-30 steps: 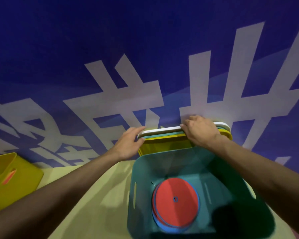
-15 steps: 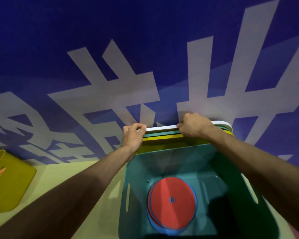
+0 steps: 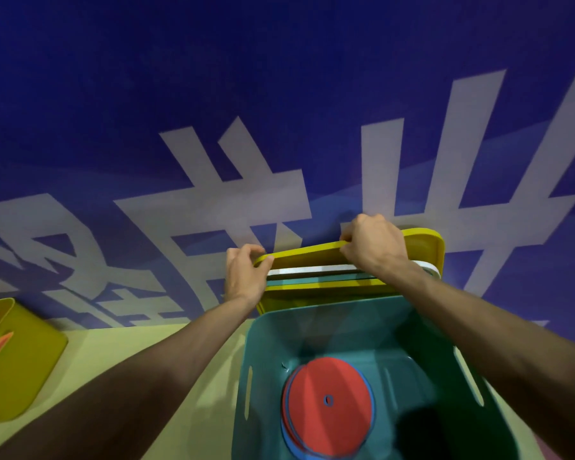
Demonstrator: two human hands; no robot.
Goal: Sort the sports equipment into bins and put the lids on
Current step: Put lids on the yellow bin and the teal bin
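Left grip [image 3: 246, 277] and right grip [image 3: 374, 247] both pinch the yellow lid [image 3: 309, 257] at 12 o'clock behind the teal bin [image 3: 329, 323]; lifting it could drag the white lid [image 3: 312, 270] beneath off the stack, maybe toppling onto the discs [image 3: 329, 400] at 6.

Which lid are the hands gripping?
The rear yellow lid, raised above the white lid and teal lid; left hand and right hand pinch its edge.

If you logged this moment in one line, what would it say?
hands: left hand and right hand both grip yellow lid | yellow lid: tilted above lid stack | teal bin: uncovered, red disc inside
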